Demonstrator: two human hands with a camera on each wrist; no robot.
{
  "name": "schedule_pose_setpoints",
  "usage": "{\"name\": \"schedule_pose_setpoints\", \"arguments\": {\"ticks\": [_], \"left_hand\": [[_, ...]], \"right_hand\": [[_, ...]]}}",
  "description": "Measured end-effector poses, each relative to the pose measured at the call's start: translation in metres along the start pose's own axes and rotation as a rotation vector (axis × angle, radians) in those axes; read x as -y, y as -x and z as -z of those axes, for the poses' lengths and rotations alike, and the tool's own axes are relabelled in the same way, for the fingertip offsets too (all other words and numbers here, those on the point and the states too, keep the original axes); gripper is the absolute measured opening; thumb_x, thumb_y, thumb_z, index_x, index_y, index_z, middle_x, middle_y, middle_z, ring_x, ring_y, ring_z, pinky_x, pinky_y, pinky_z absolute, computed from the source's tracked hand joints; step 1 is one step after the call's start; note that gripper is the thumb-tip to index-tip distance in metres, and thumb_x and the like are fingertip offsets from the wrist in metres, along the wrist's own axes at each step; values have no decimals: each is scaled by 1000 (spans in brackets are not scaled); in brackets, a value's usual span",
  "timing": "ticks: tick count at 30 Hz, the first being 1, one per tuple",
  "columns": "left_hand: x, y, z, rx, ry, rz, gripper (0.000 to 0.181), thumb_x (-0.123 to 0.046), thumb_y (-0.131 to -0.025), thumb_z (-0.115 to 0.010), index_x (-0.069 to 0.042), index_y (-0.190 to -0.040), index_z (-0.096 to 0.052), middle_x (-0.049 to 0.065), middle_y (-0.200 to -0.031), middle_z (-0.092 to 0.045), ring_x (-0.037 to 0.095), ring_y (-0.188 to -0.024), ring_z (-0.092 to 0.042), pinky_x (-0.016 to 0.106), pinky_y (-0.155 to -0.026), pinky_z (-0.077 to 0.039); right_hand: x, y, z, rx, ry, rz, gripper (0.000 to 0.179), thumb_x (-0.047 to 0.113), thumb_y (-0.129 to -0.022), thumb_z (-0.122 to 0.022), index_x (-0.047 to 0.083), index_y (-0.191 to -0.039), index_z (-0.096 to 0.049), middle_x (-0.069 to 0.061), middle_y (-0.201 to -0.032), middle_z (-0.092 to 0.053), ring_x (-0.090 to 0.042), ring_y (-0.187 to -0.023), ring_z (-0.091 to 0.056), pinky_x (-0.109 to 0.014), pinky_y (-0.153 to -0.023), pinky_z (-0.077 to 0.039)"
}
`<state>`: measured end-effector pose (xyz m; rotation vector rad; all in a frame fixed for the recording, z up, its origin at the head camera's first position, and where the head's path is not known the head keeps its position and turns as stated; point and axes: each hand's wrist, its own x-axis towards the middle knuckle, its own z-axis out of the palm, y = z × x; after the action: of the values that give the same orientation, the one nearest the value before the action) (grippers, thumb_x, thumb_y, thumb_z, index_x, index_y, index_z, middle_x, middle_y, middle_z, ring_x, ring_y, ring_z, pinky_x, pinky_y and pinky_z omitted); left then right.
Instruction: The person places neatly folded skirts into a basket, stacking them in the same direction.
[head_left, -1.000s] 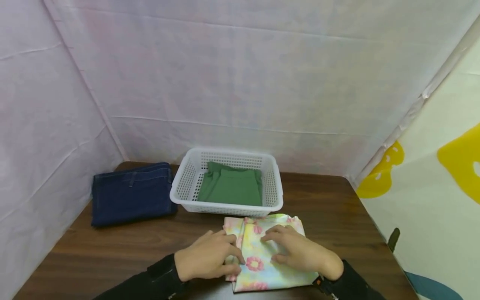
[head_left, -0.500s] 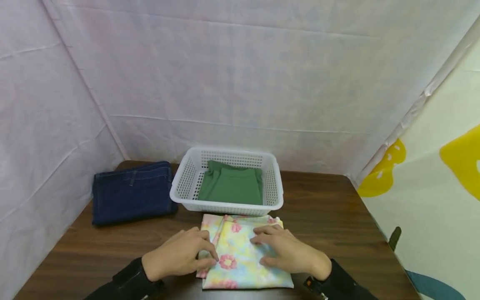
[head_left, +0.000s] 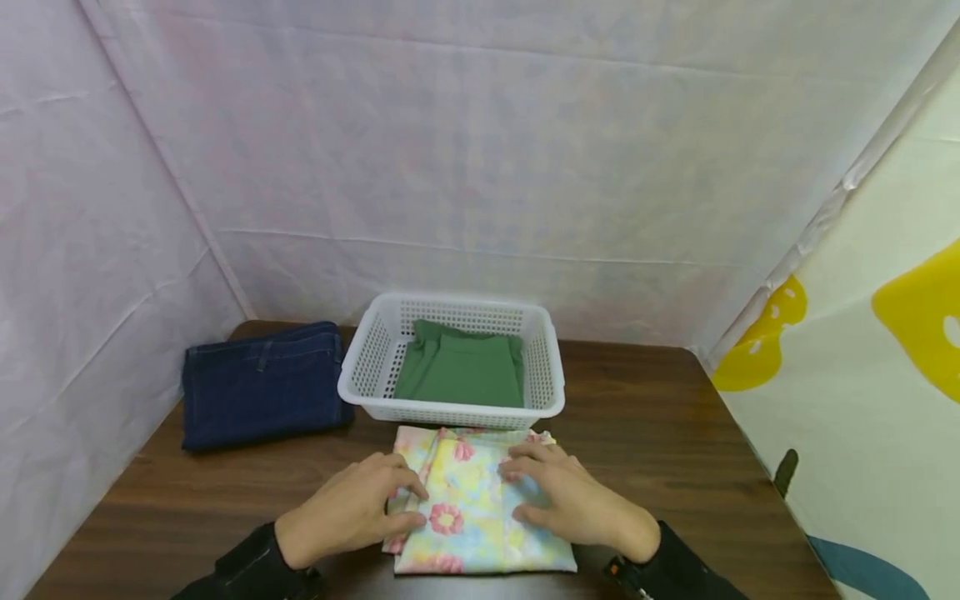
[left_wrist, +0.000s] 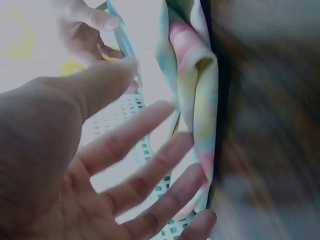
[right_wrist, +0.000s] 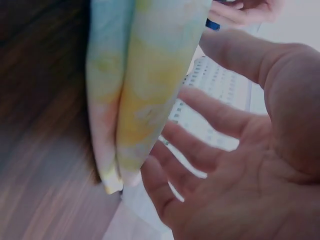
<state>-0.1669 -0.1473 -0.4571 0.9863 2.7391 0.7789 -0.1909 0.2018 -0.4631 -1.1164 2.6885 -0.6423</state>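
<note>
A folded pastel cloth with pink flowers (head_left: 472, 500) lies flat on the brown table, just in front of the white basket (head_left: 450, 412). My left hand (head_left: 360, 504) rests at the cloth's left side, fingers spread and relaxed; in the left wrist view its fingertips (left_wrist: 184, 142) touch the layered folds. My right hand (head_left: 573, 496) lies over the right side, and in the right wrist view its loosely bent fingers (right_wrist: 195, 145) meet the cloth's edge (right_wrist: 150, 100). Neither hand pinches the fabric. Folded green fabric (head_left: 468, 371) sits inside the basket.
Folded dark blue jeans (head_left: 262, 387) lie left of the basket on the wooden table (head_left: 637, 417). White sheeting (head_left: 465, 167) hangs behind and at the left; a white sheet with yellow shapes (head_left: 757, 358) hangs on the right.
The flowered cloth has slid left and now lies more squarely in front of the basket. Both hands have moved left with it, the left one farther. Basket and jeans stay put.
</note>
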Motion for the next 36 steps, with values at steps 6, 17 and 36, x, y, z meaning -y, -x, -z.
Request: {"name": "schedule_pose_setpoints", "arguments": {"ticks": [6, 17, 36], "left_hand": [[3, -1, -3, -102, 30, 126, 54, -49, -87, -78, -15, -126, -65, 2, -109, -55, 17, -89, -56, 34, -74, -50], [8, 0, -1, -130, 62, 471, 109, -66, -79, -76, 9, -148, -37, 32, -139, -42, 44, -124, -50, 57, -95, -48], [-10, -21, -13, -99, 209, 411, 81, -50, -81, -83, 6, -133, -53, 13, -112, -59, 25, -102, -54, 45, -85, -50]], "right_hand": [[-8, 14, 3, -131, -55, -156, 71, 44, -93, -74, 20, -152, -43, -11, -154, -37, -35, -136, -35, -58, -101, -43], [-17, 30, 10, -161, -385, -486, 104, 54, -86, -77, -3, -155, -25, -21, -133, -52, -24, -87, -66, -36, -68, -57], [-16, 12, 4, -45, -765, -539, 90, 38, -86, -81, -9, -145, -33, -18, -117, -57, -27, -83, -68, -44, -58, -59]]}}
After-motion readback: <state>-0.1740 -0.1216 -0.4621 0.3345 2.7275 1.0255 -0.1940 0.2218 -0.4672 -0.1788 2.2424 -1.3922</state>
